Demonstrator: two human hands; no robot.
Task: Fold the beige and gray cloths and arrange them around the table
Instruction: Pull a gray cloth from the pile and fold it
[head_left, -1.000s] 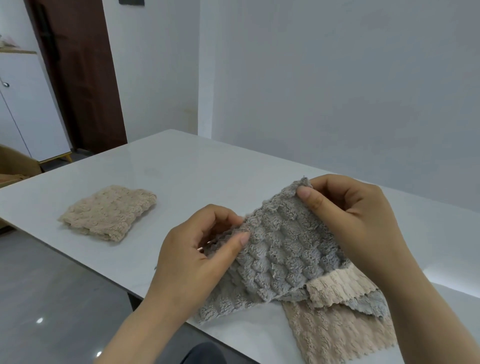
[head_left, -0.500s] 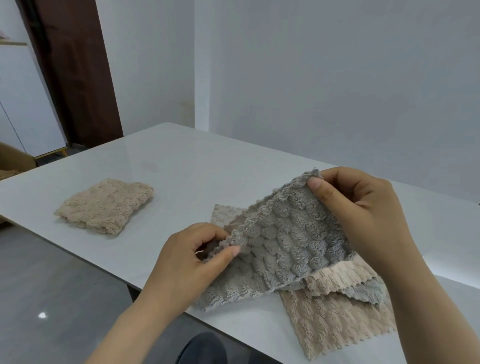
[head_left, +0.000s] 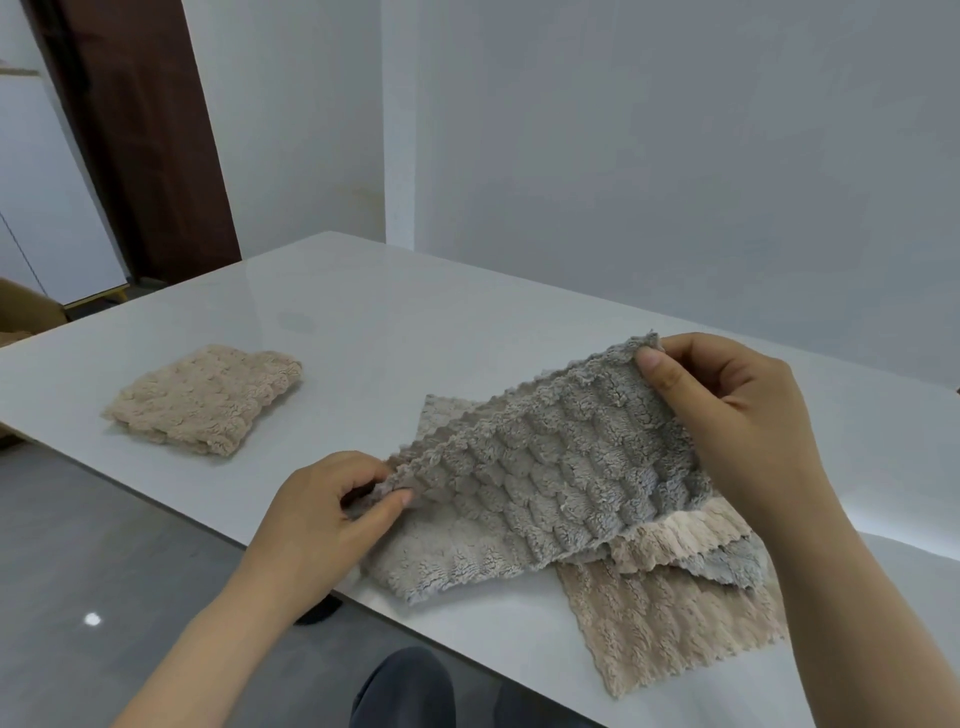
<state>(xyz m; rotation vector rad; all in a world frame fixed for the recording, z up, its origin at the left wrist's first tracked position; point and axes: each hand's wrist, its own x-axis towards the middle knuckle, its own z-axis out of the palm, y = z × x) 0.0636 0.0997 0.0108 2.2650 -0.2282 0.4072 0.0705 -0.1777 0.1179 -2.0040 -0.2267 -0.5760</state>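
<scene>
A pale grey wall (head_left: 675, 156) fills the background, with a dark brown door (head_left: 150, 156) at the far left and a white cabinet (head_left: 47, 197) beside it. In front of them a large white glossy table (head_left: 415, 322) runs across the view from the left edge to the lower right, over a grey floor (head_left: 104, 545).

Near the middle of the table's near edge lies the gray cloth (head_left: 545, 483), a fluffy scalloped piece, half lifted: its upper edge is raised off the table while its lower part rests on the surface. Under it, and showing at the lower right, is a flat beige cloth (head_left: 670, 629) with a ribbed pile and a zigzag edge; another beige corner peeks out behind the raised gray edge. Between these two, a beige and gray layer shows at the right side of the pile. Well apart to the left, near the table's near edge, sits a folded beige cloth (head_left: 208, 397), a compact rectangle lying flat.

The right hand (head_left: 727, 410) has a closed grip on the upper right corner of the gray cloth, thumb pressed on the front and fingers curled behind. The left hand (head_left: 327, 514) pinches the cloth's left corner between thumb and fingers, low and close to the table edge. A dark-clad knee (head_left: 405, 686) shows below the table.
</scene>
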